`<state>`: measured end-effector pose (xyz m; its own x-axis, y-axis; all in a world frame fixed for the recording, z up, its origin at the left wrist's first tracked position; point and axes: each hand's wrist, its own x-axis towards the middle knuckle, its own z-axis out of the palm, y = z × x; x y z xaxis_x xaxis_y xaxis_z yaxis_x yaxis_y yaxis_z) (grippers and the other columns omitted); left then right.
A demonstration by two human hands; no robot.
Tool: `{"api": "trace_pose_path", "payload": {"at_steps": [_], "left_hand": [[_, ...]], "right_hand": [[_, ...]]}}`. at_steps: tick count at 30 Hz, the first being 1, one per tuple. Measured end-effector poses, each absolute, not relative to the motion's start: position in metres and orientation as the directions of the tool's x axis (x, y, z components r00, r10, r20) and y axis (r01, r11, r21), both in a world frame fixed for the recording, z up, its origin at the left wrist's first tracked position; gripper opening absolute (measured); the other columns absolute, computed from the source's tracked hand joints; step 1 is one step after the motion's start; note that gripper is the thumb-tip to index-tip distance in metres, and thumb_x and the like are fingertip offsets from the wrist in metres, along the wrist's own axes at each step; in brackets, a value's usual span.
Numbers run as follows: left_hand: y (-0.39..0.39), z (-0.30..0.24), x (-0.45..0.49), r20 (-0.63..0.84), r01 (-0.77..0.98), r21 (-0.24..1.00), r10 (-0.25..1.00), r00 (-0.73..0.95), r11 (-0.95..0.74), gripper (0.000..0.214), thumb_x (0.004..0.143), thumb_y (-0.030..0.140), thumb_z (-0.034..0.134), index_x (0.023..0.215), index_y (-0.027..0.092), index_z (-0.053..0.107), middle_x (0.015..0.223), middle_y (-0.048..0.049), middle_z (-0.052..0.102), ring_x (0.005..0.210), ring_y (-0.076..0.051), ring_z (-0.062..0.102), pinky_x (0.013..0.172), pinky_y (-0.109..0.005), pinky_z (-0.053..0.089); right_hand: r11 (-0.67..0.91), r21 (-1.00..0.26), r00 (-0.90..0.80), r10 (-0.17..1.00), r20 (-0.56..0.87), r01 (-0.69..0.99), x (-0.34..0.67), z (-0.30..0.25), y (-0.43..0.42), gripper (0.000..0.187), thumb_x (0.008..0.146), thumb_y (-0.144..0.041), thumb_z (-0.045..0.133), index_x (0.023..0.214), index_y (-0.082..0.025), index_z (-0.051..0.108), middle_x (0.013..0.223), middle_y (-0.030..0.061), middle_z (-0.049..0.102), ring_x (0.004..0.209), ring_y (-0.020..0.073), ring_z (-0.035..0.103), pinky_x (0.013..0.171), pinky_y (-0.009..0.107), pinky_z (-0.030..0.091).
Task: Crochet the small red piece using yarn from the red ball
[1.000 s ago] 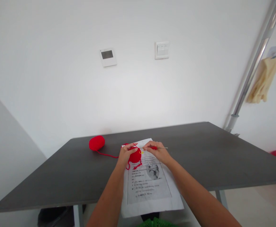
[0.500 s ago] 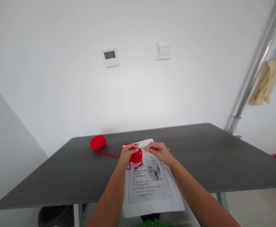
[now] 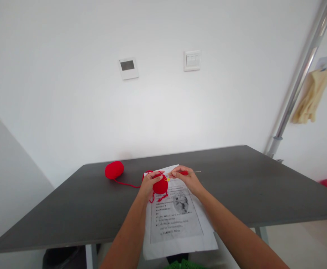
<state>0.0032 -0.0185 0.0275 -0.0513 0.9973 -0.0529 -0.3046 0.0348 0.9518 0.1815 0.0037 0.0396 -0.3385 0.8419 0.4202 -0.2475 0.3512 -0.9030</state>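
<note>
My left hand [image 3: 149,183] pinches the left edge of a round red crochet piece [image 3: 160,185], with loose yarn tails hanging below it. A small yellow stitch marker [image 3: 167,179] sits at the piece's right edge. In my right hand [image 3: 186,177] is a crochet hook [image 3: 193,172] with a red grip, its shaft pointing left toward the top of the piece. Whether the hook's tip is inside a stitch I cannot tell. From my left hand, a strand of red yarn [image 3: 127,184] runs to a red ball of yarn [image 3: 114,170] at the table's left back.
Under my hands a printed sheet [image 3: 177,231] lies on the dark grey table [image 3: 242,183], overhanging its front edge. Behind stands a white wall [image 3: 163,112]. A metal pole [image 3: 298,82] and hanging pale gloves [image 3: 313,97] are at the right. Below the left side is a black bin [image 3: 59,257].
My right hand and the hook have risen slightly and tilted relative to the crochet piece. My left hand keeps its hold. The whole view has shifted a little.
</note>
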Motion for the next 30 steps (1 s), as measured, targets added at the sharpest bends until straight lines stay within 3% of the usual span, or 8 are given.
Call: {"api": "trace_pose_path", "payload": {"at_steps": [7, 14, 21, 30], "left_hand": [[-0.019, 0.029, 0.001, -0.065, -0.368, 0.926, 0.997, 0.042, 0.076, 0.041, 0.053, 0.021, 0.08, 0.091, 0.01, 0.069, 0.071, -0.0072, 0.07, 0.06, -0.014, 0.061, 0.058, -0.024, 0.046], [-0.023, 0.032, 0.003, -0.041, -0.355, 0.932, 0.996, 0.084, 0.068, 0.043, 0.053, 0.021, 0.08, 0.093, 0.011, 0.069, 0.077, -0.0086, 0.071, 0.062, -0.014, 0.062, 0.059, -0.024, 0.045], [-0.021, 0.03, 0.005, -0.054, -0.295, 0.953, 0.998, 0.044, 0.065, 0.046, 0.051, 0.02, 0.079, 0.095, 0.013, 0.069, 0.077, -0.0077, 0.071, 0.059, -0.015, 0.061, 0.058, -0.025, 0.043], [-0.014, 0.024, 0.0, 0.111, -0.169, 0.979, 0.993, -0.047, -0.118, 0.032, 0.056, 0.025, 0.075, 0.086, 0.013, 0.072, 0.085, -0.0093, 0.072, 0.08, -0.021, 0.063, 0.078, -0.031, 0.044]], "right_hand": [[0.569, -0.807, -0.257, 0.765, 0.59, -0.161, 0.179, 0.032, 0.004, 0.018, 0.076, -0.036, 0.066, 0.078, -0.019, 0.071, 0.077, 0.0046, 0.07, 0.075, 0.0177, 0.064, 0.071, 0.03, 0.051], [0.717, -0.697, -0.347, 0.648, 0.678, -0.025, 0.179, 0.026, 0.003, 0.019, 0.083, -0.035, 0.058, 0.089, -0.022, 0.07, 0.09, 0.0062, 0.07, 0.087, 0.0189, 0.064, 0.081, 0.032, 0.05], [0.682, -0.731, -0.439, 0.666, 0.603, 0.031, 0.178, 0.031, -0.001, 0.022, 0.087, -0.036, 0.052, 0.095, -0.022, 0.068, 0.093, 0.0056, 0.069, 0.09, 0.0179, 0.063, 0.084, 0.032, 0.048], [0.599, -0.799, -0.408, 0.717, 0.565, -0.055, 0.177, 0.033, -0.002, 0.022, 0.085, -0.036, 0.055, 0.089, -0.02, 0.069, 0.082, 0.0039, 0.067, 0.081, 0.0173, 0.061, 0.075, 0.03, 0.047]]}}
